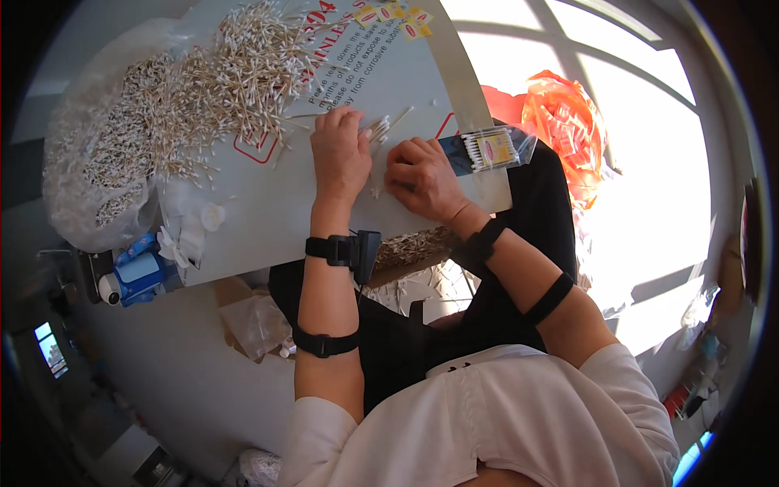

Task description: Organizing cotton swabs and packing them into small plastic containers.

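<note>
Sunlight is washing out the table's right edge; left hand is pinching uncountable cotton swabs, right hand is curling shut, contents hidden, beside one packed bag.

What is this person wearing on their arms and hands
Both hands, the left hand and right hand, are bare, with no gloves. Each arm carries two black straps: a wristband and a band higher on the forearm. The left wristband bears a small black boxy device. The right wristband looks plain. White short sleeves end near the elbows.
</note>
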Demonstrator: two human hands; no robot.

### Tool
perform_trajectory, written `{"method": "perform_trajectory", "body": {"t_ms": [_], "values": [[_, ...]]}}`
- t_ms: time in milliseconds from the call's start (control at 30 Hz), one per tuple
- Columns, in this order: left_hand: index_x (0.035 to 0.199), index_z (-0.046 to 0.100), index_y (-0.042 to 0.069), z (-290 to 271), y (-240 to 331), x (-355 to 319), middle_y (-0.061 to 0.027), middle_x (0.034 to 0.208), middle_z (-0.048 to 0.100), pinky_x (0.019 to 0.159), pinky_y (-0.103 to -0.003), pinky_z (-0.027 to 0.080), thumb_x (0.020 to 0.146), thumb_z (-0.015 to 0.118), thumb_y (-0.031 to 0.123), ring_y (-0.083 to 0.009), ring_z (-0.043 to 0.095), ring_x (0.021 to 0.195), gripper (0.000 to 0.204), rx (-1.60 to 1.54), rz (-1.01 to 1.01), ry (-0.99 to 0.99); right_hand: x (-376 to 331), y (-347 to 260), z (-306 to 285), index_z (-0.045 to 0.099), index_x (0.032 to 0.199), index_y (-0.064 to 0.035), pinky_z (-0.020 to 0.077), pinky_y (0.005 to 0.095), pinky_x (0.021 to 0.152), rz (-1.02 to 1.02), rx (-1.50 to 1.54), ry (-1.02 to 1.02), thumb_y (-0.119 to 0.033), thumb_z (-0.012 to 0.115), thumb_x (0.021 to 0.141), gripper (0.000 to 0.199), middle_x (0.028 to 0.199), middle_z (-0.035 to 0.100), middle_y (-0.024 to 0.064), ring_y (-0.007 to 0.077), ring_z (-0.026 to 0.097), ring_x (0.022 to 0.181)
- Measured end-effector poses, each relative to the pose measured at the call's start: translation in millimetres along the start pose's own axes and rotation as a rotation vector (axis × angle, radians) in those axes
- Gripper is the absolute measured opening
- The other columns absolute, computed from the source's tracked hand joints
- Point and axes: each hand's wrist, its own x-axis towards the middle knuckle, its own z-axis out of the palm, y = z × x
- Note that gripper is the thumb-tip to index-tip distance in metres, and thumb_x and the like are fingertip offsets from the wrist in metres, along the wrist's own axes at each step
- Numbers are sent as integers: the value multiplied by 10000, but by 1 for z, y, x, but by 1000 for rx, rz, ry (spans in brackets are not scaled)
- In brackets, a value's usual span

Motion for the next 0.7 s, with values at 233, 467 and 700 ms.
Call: {"method": "perform_trajectory", "body": {"t_ms": [233,467,700], "values": [[1472,331,19,22,32,-55,-204,1527,335,1147,-565,201,916,627,303,-367,265,1440,691,231,-94,60,26,21,-17,650,997,-62,452,385,935,212,-25,343,19,652,696,312,1122,566,93,316,529,1097],[1434,370,14,22,34,-57,-190,1491,369,1120,-559,231,857,688,393,-397,316,1390,761,277,-119,164,40,42,-33,629,929,-69,434,387,929,16,-338,-27,-48,693,721,218,1071,569,81,297,532,1037],[1003,561,78,13,45,-73,-89,1050,539,869,-480,368,708,795,270,-328,490,1045,423,159,-309,314,43,43,-44,618,885,-51,440,393,903,89,-246,82,-85,682,784,124,1025,582,77,295,536,1035]]}}
